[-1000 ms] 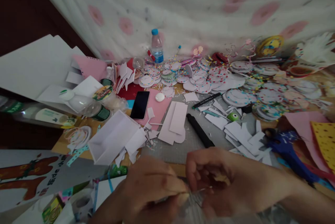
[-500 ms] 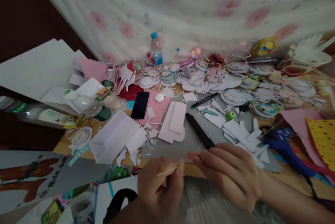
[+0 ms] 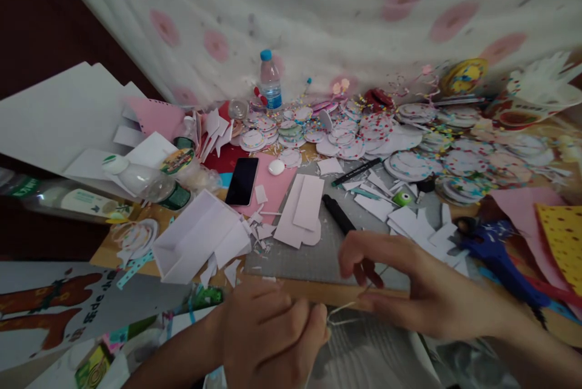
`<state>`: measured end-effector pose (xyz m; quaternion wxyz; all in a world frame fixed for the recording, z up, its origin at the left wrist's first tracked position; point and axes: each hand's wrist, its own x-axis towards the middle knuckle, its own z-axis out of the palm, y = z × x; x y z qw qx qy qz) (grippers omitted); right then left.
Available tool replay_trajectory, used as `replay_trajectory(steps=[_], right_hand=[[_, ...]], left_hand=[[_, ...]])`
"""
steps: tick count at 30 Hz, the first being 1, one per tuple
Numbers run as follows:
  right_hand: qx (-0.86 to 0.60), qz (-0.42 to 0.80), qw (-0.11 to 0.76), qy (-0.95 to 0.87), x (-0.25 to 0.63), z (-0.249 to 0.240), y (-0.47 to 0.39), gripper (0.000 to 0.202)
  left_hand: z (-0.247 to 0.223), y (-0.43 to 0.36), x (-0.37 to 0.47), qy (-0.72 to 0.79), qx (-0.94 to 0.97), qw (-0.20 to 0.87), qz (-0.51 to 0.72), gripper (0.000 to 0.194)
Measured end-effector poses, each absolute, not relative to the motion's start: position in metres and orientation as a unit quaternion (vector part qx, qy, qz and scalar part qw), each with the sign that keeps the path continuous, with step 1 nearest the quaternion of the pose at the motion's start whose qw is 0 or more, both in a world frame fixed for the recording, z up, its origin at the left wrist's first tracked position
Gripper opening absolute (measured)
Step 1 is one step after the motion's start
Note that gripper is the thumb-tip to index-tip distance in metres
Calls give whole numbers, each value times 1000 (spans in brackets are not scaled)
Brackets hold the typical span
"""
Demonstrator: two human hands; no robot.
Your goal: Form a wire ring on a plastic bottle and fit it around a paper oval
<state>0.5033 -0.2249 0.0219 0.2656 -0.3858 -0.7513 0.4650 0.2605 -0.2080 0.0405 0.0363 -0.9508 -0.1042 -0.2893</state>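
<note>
Low at the front edge of the desk, my left hand is closed, back up, with a thin pale strand coming out at its thumb. The strand makes a narrow loop there and runs toward my right hand. That hand is bent, with a gap between thumb and index finger; the strand passes by the thumb tip to the curled fingers, whose grip is partly hidden. A black marker-like pen lies on the grey cutting mat just beyond my right hand. Folded white card pieces rest beside it.
A phone and an open white paper box are to the left. Paper scraps and a blue glue gun lie right. Stacks of decorated paper discs and a water bottle line the back.
My left hand has turned its back upward, and its strand now shows as a loop. My right hand has lifted its fingers away from the thumb, with the strand stretching between both hands.
</note>
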Motion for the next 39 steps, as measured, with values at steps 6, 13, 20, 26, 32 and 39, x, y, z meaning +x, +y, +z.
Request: replay_trajectory(steps=[6,13,20,26,32,39], right_hand=[[-291,583,157,-742,502,39,-217,8],[-369,392,259,-802,499,38,-223,5],[-487,181,399,-756,485,9,-236,13],[-481,398,399,-672,480,15,-229,7],[-412,571,394,-591,487,9,-225,13],[-312,700,432,-475,483,9,-222,10]], left_hand=[[39,-248,272,-289,-900,5,-327,14],[47,-227,273,-192,-935,120,-273,11],[35,-192,269,-34,-930,226,-287,9],[24,-197,274,-127,-915,157,-351,6],[17,-196,272,-150,-910,77,-379,11],[14,-197,277,-189,-873,-53,-446,16]])
